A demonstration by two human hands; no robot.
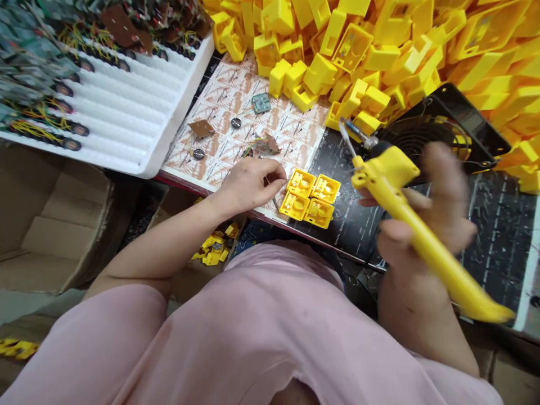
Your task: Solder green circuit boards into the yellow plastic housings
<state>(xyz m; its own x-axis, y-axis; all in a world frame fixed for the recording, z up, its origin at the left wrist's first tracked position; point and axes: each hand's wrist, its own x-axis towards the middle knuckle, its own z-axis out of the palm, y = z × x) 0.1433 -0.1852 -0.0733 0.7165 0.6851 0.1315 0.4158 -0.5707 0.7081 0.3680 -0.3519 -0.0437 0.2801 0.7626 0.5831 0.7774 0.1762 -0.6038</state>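
Both hands are at work over the near side of the desk (pixel 358 230). Right hand (pixel 449 216), blurred, grips a yellow tool (pixel 426 242) by its long handle, with some fingers raised; its metal tips point up and away, to the left. Left hand (pixel 253 183) has thumb and fingertips drawn together on a thin piece (pixel 275 202), too small to identify, which slants down just beside four yellow casings (pixel 311 196). These lie hollow side up near the desk edge, between the two hands, set close together two by two.

Nearest is the person's pink garment (pixel 270 315). Below the desk, at left, stands an open cardboard box (pixel 54 225), and loose yellow pieces (pixel 214 247) lie beneath the left forearm.

Beyond the left hand, a patterned sheet (pixel 223 84) bears brown boards (pixel 202 128), round black parts (pixel 198 153) and a green circuit board (pixel 261 103). To its left sits a ribbed white tray (pixel 113 124) with many wired boards (pixel 29 62) piled on it. Past the right hand, a black fan (pixel 476 118) tilts against a great heap of yellow casings (pixel 320 73) spread along the far side.
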